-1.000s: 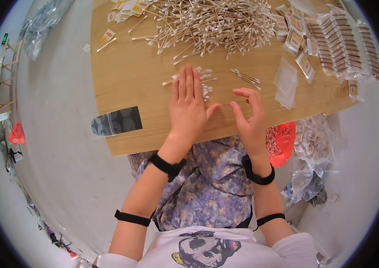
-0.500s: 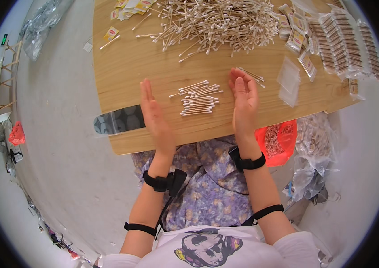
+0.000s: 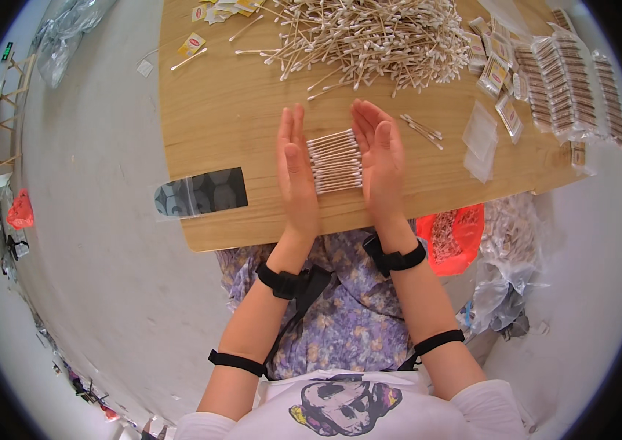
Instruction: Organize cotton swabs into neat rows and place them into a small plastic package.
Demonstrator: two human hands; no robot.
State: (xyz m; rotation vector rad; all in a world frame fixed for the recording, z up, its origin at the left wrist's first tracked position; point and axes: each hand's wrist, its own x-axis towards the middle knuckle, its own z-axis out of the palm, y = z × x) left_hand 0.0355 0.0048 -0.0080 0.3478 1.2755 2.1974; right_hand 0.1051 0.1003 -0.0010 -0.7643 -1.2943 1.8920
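A row of cotton swabs (image 3: 336,162) lies side by side on the wooden table, their ends evenly lined up. My left hand (image 3: 296,172) stands on edge against the left tips, fingers stretched out. Against the right tips rests my right hand (image 3: 382,161), its palm turned inward and its fingers extended. The swabs sit between both palms; neither hand grips them. A few loose swabs (image 3: 422,130) lie just right of my right hand. Beyond my hands is a large heap of cotton swabs (image 3: 377,44).
Clear plastic bags (image 3: 480,139) and small packets (image 3: 494,73) lie at the right, beside bundled packs of swabs (image 3: 564,81). A dark patterned pouch (image 3: 204,192) is near the left edge. A red bag of swabs (image 3: 457,238) hangs below the table's front edge.
My hands have moved in toward each other from both sides. The swabs between them went from a ragged scatter to an even row.
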